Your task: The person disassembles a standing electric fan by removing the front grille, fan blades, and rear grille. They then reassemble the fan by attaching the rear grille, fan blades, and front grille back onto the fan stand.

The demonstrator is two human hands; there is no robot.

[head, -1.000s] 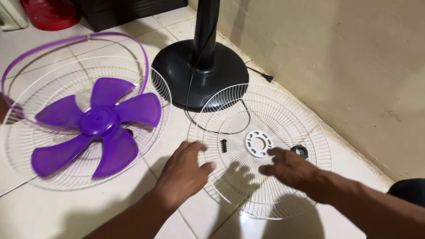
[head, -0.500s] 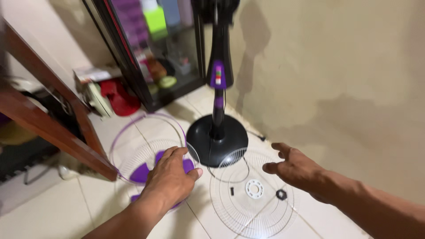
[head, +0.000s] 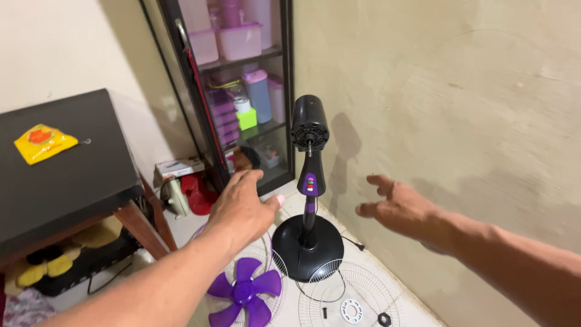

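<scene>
Your left hand (head: 242, 209) was stretched forward with its fingers spread and loosely curled, holding nothing. Your right hand (head: 399, 209) was out beside it, also spread and empty, palm turned inward. Between the two hands stood the fan stand (head: 308, 181), upright on its round black base (head: 307, 247), the bare black motor head (head: 309, 130) at the top and a purple control panel lower on the pole. Neither hand touched it; each hovered to one side of the pole, as if placed to take it from both sides.

Below your left hand, on the tiled floor, lay the purple fan blade (head: 245, 293) resting inside one wire guard (head: 266, 254) (face up, so the blade sat cupped in it). Below your right hand lay the other wire guard (head: 348, 297), flat, with a white plastic ring (head: 351, 311), a small black nut (head: 384, 318) and a small black screw (head: 324, 313) set on it, likely kept there so they would not roll away.

Beyond your left hand stood a glass cabinet (head: 242, 91) of plastic containers; to its left, a dark table (head: 60, 175) carried a yellow packet (head: 43, 142).
</scene>
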